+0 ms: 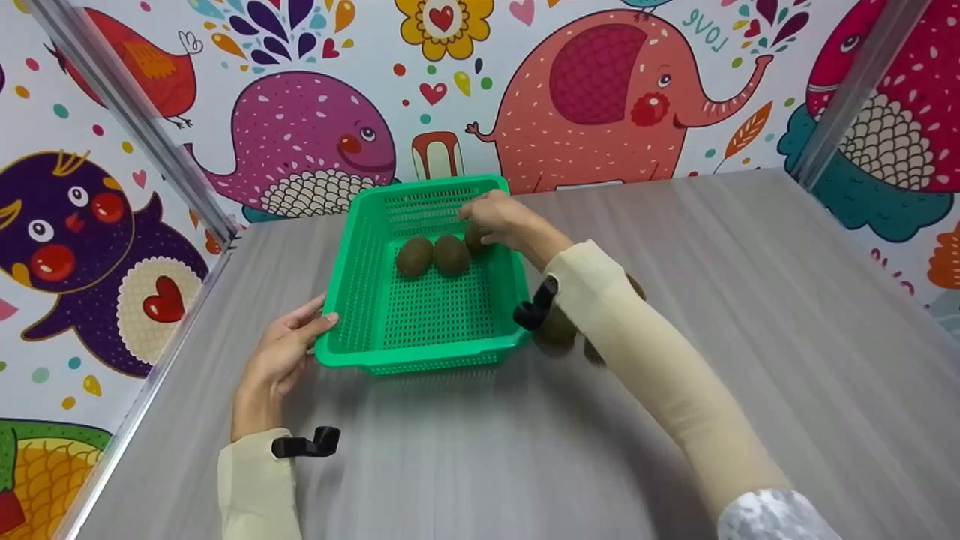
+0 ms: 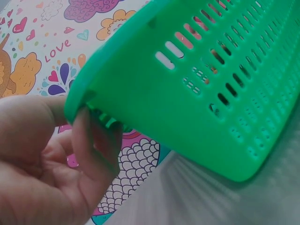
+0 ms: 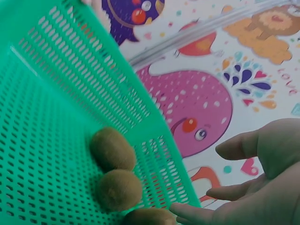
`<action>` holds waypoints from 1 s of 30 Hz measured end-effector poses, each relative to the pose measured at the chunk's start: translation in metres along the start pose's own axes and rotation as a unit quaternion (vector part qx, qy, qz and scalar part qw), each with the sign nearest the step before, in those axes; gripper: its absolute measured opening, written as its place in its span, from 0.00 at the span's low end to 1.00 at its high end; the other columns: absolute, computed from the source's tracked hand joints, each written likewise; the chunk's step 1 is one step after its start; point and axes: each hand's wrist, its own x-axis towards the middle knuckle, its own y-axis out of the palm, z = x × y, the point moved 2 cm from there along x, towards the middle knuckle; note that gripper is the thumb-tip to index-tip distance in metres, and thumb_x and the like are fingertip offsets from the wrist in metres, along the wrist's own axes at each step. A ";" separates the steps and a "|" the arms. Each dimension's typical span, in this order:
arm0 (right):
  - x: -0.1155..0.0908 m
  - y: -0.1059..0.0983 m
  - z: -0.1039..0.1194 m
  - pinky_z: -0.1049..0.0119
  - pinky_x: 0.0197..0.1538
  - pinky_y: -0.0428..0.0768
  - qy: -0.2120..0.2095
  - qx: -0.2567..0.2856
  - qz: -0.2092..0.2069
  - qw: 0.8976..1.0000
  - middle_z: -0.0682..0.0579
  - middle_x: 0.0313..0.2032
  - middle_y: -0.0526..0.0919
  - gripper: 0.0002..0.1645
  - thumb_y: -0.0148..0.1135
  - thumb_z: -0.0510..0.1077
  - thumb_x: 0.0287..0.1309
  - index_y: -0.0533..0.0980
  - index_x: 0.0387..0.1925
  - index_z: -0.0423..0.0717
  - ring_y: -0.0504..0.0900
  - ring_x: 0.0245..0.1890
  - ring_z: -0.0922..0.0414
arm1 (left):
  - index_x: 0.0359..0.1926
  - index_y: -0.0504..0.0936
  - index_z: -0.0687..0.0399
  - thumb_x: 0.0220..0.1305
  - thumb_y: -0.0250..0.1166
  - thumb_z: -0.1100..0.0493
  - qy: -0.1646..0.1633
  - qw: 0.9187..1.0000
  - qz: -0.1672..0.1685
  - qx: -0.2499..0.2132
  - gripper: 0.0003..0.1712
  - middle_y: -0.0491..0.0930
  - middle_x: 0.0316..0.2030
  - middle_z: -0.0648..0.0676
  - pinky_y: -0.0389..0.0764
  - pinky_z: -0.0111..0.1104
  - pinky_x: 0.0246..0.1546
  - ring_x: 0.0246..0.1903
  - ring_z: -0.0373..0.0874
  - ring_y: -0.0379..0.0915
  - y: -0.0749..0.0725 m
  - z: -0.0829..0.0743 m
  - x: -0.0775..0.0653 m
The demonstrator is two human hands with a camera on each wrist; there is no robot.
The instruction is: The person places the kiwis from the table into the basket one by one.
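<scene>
A green plastic basket (image 1: 431, 351) stands on the table, its near end seeming a little raised. My left hand (image 1: 277, 356) grips its rim at the near left corner, thumb on top and fingers curled beneath, as the left wrist view shows. Inside, toward the far end, lie a left kiwi (image 1: 414, 257), a middle kiwi (image 1: 451, 256) and a right kiwi (image 1: 475, 238) in a row. Over the right one is my right hand (image 1: 506, 217). In the right wrist view its fingers (image 3: 234, 192) are spread apart and hold nothing; one fingertip is at that kiwi's edge.
More kiwis (image 1: 555, 331) lie on the grey table (image 1: 750, 300) right of the basket, partly hidden under my right forearm. A wall (image 1: 450, 97) printed with cartoon animals rises behind the basket. Metal posts (image 1: 142, 120) stand at both back corners.
</scene>
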 end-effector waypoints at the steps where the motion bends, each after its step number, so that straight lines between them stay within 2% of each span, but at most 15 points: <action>1: -0.004 -0.002 0.001 0.51 0.74 0.67 -0.005 0.002 0.002 1.000 0.46 0.72 0.64 0.26 0.51 0.42 0.74 0.68 0.68 0.37 0.62 0.74 0.50 | 0.79 0.54 0.52 0.74 0.61 0.55 0.000 1.000 0.001 0.001 0.39 0.80 0.50 0.42 0.86 0.28 0.39 0.40 0.33 0.84 0.000 0.000 0.000; 6: -0.020 -0.013 0.001 0.53 0.73 0.69 -0.025 0.002 0.010 1.000 0.47 0.71 0.67 0.27 0.51 0.44 0.75 0.66 0.70 0.39 0.63 0.74 0.48 | 0.79 0.54 0.52 0.73 0.61 0.55 -0.003 1.000 0.000 -0.004 0.40 0.83 0.45 0.40 0.86 0.27 0.37 0.38 0.33 0.84 -0.001 0.001 0.001; 10: -0.030 -0.021 -0.002 0.54 0.71 0.72 -0.036 0.005 0.008 0.999 0.46 0.69 0.70 0.30 0.53 0.46 0.75 0.64 0.72 0.42 0.64 0.74 0.45 | 0.79 0.53 0.52 0.74 0.60 0.55 -0.007 1.000 0.000 -0.003 0.40 0.83 0.45 0.39 0.86 0.27 0.37 0.38 0.32 0.84 -0.002 0.002 0.002; 19: -0.050 -0.047 -0.020 0.57 0.65 0.78 -0.085 0.024 -0.003 0.996 0.47 0.68 0.73 0.30 0.58 0.49 0.72 0.68 0.70 0.46 0.73 0.68 0.46 | 0.79 0.54 0.51 0.73 0.61 0.55 -0.013 1.000 -0.004 -0.011 0.40 0.85 0.41 0.39 0.85 0.26 0.33 0.34 0.32 0.84 -0.002 0.001 0.004; 24: -0.057 -0.064 -0.030 0.56 0.66 0.78 -0.095 0.046 -0.012 0.994 0.49 0.67 0.75 0.29 0.59 0.51 0.71 0.69 0.70 0.48 0.76 0.67 0.49 | 0.79 0.54 0.50 0.73 0.61 0.55 -0.012 1.000 -0.004 -0.010 0.39 0.85 0.41 0.39 0.85 0.26 0.33 0.34 0.32 0.84 -0.001 0.000 0.004; 30: -0.068 -0.084 -0.043 0.59 0.64 0.79 -0.101 0.072 -0.034 0.992 0.51 0.66 0.75 0.29 0.64 0.52 0.66 0.74 0.66 0.51 0.78 0.64 0.52 | 0.79 0.53 0.50 0.74 0.60 0.54 -0.005 1.000 0.005 -0.003 0.39 0.83 0.44 0.39 0.86 0.27 0.36 0.38 0.32 0.84 -0.001 0.001 0.004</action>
